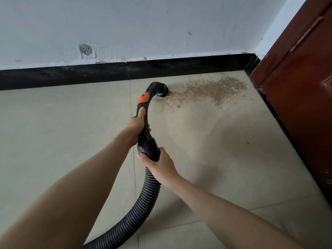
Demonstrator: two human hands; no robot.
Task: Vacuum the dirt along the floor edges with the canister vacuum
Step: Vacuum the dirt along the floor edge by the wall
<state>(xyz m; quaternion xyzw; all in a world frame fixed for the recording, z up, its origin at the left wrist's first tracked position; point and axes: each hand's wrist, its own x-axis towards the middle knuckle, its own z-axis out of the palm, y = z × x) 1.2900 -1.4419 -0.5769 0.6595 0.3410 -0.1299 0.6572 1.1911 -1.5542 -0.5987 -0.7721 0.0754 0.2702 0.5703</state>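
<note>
A black vacuum handle with an orange band curves down to a round nozzle that sits on the beige tile floor near the black baseboard. My left hand grips the handle below the orange band, thumb along its top. My right hand grips the black cuff where the ribbed grey hose joins. A patch of brown dirt spreads to the right of the nozzle, towards the corner. The canister is out of view.
A white scuffed wall rises above the baseboard. A dark red wooden door closes the right side. The hose trails off the bottom edge at the lower left. Tile joints cross the floor.
</note>
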